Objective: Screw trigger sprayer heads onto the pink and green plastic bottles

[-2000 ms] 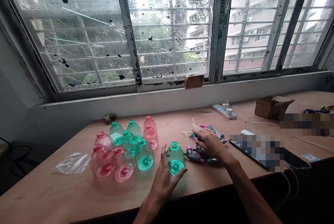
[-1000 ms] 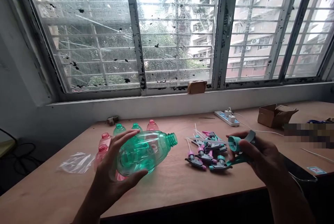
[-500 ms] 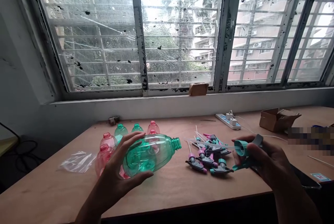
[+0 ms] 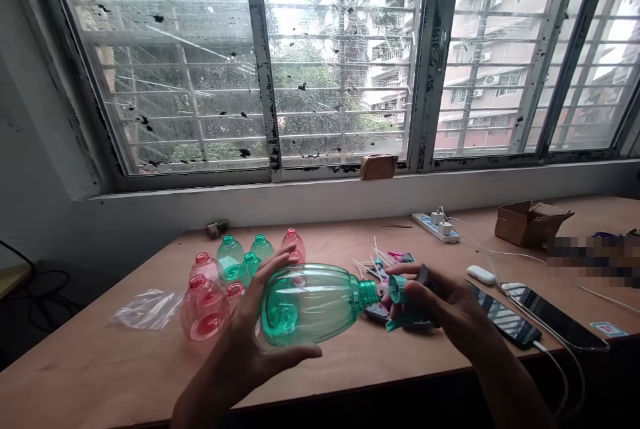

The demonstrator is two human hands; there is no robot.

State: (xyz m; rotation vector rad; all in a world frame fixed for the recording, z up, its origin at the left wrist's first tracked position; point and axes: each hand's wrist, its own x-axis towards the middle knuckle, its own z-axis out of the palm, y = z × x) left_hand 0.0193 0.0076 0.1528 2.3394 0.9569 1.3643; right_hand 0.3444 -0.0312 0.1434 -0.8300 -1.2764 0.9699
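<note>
In the middle of the head view a clear green plastic bottle (image 4: 320,306) lies tilted on its side in the air, its threaded neck toward the right. My left hand (image 4: 245,336) is wrapped around its base end. My right hand (image 4: 445,306) grips a teal trigger sprayer (image 4: 399,289) by its head. The collar is close to the bottle's mouth with a small gap, and the dip tube runs into the neck. Behind my left hand stand several green bottles (image 4: 229,249) and red bottles (image 4: 204,312). A pile of trigger sprayers (image 4: 400,257) is partly hidden behind my right hand.
A clear plastic bag (image 4: 149,309) lies at the left. Toward the right are a power strip (image 4: 435,228), a cardboard box (image 4: 530,226), a white earbud case (image 4: 481,274) and two phones (image 4: 555,316) with cables. A brown block (image 4: 379,167) sits on the windowsill.
My right hand has moved left with the trigger sprayer, and its dip tube has gone into the bottle. The bottle has shifted slightly right and down. Both phones now show.
</note>
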